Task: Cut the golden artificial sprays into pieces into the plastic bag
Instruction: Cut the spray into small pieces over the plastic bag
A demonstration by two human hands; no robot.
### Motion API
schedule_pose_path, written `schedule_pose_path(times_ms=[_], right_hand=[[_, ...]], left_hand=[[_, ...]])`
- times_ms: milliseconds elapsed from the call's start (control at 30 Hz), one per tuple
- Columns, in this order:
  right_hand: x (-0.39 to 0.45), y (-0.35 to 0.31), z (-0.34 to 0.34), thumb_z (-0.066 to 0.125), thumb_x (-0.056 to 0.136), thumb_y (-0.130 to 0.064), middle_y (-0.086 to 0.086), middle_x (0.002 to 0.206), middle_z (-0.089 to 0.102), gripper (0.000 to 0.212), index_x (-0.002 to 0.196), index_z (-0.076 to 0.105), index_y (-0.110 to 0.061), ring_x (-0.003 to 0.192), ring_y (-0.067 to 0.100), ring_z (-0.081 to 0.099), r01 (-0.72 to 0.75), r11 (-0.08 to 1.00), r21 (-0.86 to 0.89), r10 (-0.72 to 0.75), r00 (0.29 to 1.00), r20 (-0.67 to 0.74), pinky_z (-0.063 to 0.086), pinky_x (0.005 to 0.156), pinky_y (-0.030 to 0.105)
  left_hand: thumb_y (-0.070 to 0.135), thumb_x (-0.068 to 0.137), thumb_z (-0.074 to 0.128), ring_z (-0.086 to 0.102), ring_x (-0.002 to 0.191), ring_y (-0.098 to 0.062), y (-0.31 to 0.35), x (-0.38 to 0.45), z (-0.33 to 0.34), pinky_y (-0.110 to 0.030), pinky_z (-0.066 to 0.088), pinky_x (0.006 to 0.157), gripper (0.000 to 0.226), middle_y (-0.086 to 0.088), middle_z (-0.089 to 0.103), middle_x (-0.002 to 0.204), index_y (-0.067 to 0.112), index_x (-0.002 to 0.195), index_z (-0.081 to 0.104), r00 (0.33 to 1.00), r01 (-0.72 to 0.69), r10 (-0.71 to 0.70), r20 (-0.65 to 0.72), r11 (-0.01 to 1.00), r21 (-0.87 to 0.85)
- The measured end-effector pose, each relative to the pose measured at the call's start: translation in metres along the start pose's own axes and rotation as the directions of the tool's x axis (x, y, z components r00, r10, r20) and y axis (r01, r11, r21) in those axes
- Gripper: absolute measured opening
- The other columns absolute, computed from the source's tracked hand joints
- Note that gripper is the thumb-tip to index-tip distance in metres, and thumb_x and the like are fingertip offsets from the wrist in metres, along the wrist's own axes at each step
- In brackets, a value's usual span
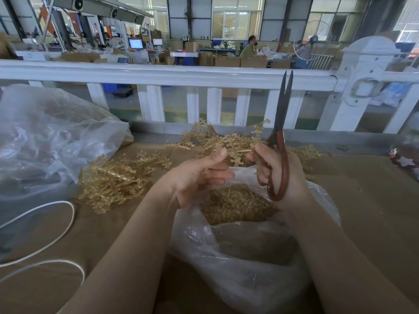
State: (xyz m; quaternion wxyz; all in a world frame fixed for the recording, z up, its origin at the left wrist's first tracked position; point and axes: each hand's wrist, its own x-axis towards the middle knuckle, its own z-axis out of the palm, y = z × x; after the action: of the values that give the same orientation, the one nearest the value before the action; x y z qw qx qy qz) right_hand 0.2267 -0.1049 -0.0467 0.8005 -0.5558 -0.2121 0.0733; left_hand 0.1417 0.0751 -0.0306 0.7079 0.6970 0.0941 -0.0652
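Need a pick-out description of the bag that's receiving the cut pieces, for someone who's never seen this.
Start at the brown cardboard tabletop in front of the white railing. The plastic bag lies nearest the camera, open between the forearms under both hands. Unlike the big crumpled bag on the left, it holds golden cut pieces.

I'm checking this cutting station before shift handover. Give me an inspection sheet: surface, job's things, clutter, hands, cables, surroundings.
Surface: brown cardboard-covered table.
Job's things: open plastic bag at the near edge holds cut golden pieces; uncut golden sprays lie in heaps to the left and behind the hands; scissors point up, blades nearly closed.
Clutter: large crumpled clear bag at left; small red-and-white object at right edge.
Hands: left hand holds a bit of spray loosely; right hand grips the scissors and pinches a spray stem.
Cables: white cord loops at lower left.
Surroundings: white railing; factory floor with boxes and seated workers beyond.
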Motion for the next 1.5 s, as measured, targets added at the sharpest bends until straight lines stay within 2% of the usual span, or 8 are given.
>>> schedule_pose_path(times_ms=[233, 400, 633, 733, 900, 1133, 1300, 1500], right_hand=[[0.000, 0.002, 0.000, 0.074, 0.083, -0.031, 0.008, 0.075, 0.071, 0.026, 0.090, 0.070, -0.007, 0.039, 0.008, 0.039, -0.010, 1.000, 0.001, 0.010, 0.999, 0.043, 0.030, 0.037, 0.020], [-0.002, -0.001, 0.005, 0.072, 0.087, -0.025, 0.007, 0.074, 0.072, 0.022, 0.093, 0.069, -0.004, 0.039, 0.007, 0.039, -0.021, 0.998, -0.063, 0.021, 1.000, -0.008, 0.029, 0.037, 0.018], [-0.010, -0.006, 0.009, 0.073, 0.074, -0.047, -0.013, 0.058, 0.066, 0.045, 0.091, 0.072, -0.006, 0.050, -0.003, 0.059, 0.114, 0.964, -0.239, -0.135, 0.988, -0.075, 0.043, 0.051, 0.008], [-0.009, -0.006, 0.009, 0.074, 0.070, -0.054, -0.014, 0.070, 0.070, 0.047, 0.087, 0.070, -0.011, 0.068, -0.002, 0.065, 0.157, 0.922, -0.354, -0.194, 0.978, -0.072, 0.048, 0.064, 0.010], [-0.009, 0.002, 0.008, 0.074, 0.073, -0.067, -0.026, 0.076, 0.064, 0.038, 0.086, 0.062, -0.033, 0.073, -0.004, 0.062, 0.232, 0.726, -0.648, -0.215, 0.971, 0.107, 0.044, 0.066, 0.012], [-0.010, 0.009, 0.005, 0.038, 0.058, -0.103, -0.030, 0.079, 0.059, 0.064, 0.095, 0.048, -0.052, 0.074, -0.012, 0.054, 0.246, 0.362, -0.899, -0.180, 0.965, 0.192, 0.034, 0.059, 0.015], [-0.009, 0.011, 0.005, 0.031, 0.059, -0.103, -0.030, 0.083, 0.053, 0.070, 0.101, 0.045, -0.049, 0.073, -0.009, 0.047, 0.237, 0.269, -0.934, -0.195, 0.963, 0.188, 0.030, 0.056, 0.015], [-0.010, 0.011, 0.007, 0.035, 0.064, -0.098, -0.027, 0.082, 0.053, 0.068, 0.101, 0.051, -0.043, 0.069, -0.011, 0.043, 0.239, 0.186, -0.953, -0.227, 0.954, 0.195, 0.028, 0.053, 0.014]], left_hand=[[0.043, 0.063, 0.077, 0.056, 0.093, -0.016, 0.000, -0.002, 0.012, -0.036, 0.037, 0.084, 0.042, 0.002, 0.077, 0.102, 0.018, 0.096, 0.076, 0.999, -0.031, 0.030, -0.025, 0.998, -0.046], [0.027, 0.067, 0.077, 0.070, 0.078, -0.013, 0.000, 0.002, 0.010, -0.023, 0.054, 0.071, 0.014, -0.005, 0.077, 0.088, 0.016, 0.074, 0.078, 0.993, -0.116, 0.111, -0.035, 0.974, -0.192], [0.023, 0.071, 0.075, 0.074, 0.073, -0.012, 0.000, 0.003, 0.009, -0.019, 0.055, 0.058, 0.010, -0.008, 0.077, 0.086, 0.014, 0.073, 0.077, 0.975, -0.209, 0.168, -0.142, 0.914, -0.348], [0.024, 0.069, 0.077, 0.074, 0.077, -0.011, -0.001, 0.005, 0.006, -0.018, 0.055, 0.060, 0.009, -0.006, 0.078, 0.088, 0.015, 0.069, 0.079, 0.968, -0.234, 0.176, -0.181, 0.893, -0.383], [0.020, 0.068, 0.076, 0.074, 0.077, -0.011, 0.000, 0.005, 0.001, -0.018, 0.056, 0.062, 0.006, -0.002, 0.077, 0.085, 0.016, 0.072, 0.079, 0.950, -0.287, 0.181, -0.255, 0.826, -0.486], [0.010, 0.090, 0.065, 0.071, 0.076, -0.008, -0.001, 0.003, -0.003, -0.016, 0.053, 0.064, 0.015, -0.002, 0.075, 0.087, 0.018, 0.081, 0.075, 0.921, -0.365, 0.239, -0.307, 0.804, -0.470], [0.006, 0.089, 0.063, 0.069, 0.073, -0.008, 0.001, 0.001, -0.002, -0.016, 0.051, 0.065, 0.016, -0.003, 0.074, 0.082, 0.015, 0.080, 0.073, 0.911, -0.400, 0.298, -0.286, 0.810, -0.430], [0.021, 0.058, 0.076, 0.069, 0.072, -0.008, 0.001, -0.002, 0.004, -0.022, 0.050, 0.075, 0.011, 0.000, 0.074, 0.075, 0.016, 0.069, 0.077, 0.897, -0.422, 0.328, -0.295, 0.836, -0.352]])
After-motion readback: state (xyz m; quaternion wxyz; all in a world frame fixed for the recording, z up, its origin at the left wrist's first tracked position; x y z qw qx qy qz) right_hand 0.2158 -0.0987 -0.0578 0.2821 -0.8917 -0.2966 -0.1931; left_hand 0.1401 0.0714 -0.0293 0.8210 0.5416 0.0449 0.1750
